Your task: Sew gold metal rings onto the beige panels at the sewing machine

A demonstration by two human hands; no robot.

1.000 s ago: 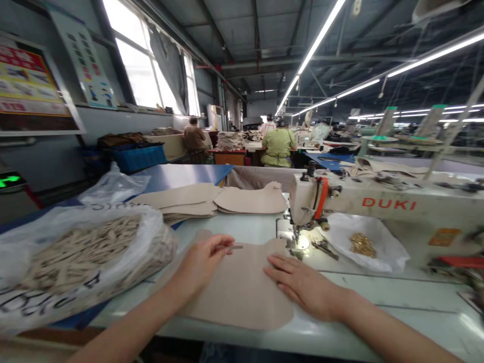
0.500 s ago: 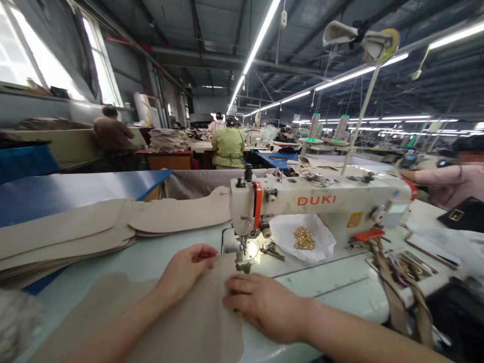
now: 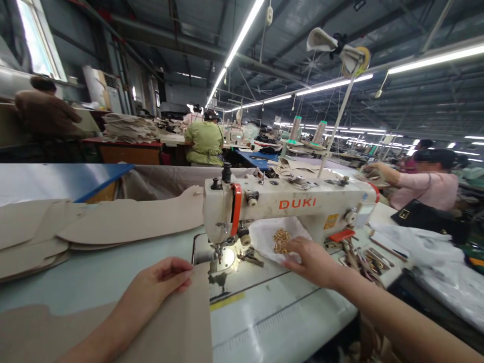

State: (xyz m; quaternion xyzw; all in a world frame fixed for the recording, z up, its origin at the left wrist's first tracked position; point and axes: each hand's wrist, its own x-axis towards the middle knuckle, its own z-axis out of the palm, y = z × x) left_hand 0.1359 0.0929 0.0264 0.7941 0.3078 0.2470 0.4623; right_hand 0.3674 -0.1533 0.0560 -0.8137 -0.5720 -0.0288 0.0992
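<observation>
My left hand point(image 3: 157, 287) rests curled on a beige cut piece point(image 3: 177, 327) lying on the table in front of the needle of the white DUKI sewing machine point(image 3: 287, 204). Its fingers are pressed together at the piece's top edge; whether they pinch something is hidden. My right hand point(image 3: 308, 259) reaches under the machine arm to a white plastic bag point(image 3: 264, 234) holding small gold metal parts point(image 3: 280, 240). Its fingertips touch the edge of that pile, fingers bent.
Stacks of beige cut pieces point(image 3: 94, 224) lie at the left on the table. Small scissors point(image 3: 249, 258) lie beside the needle plate. A person in pink point(image 3: 431, 184) works at the right; a person in green point(image 3: 206, 143) sits ahead. Tools and straps point(image 3: 363, 254) lie right of the machine.
My right hand left the beige piece and moved right to the bag of gold parts. The view swung to the right. My left hand stayed on the piece.
</observation>
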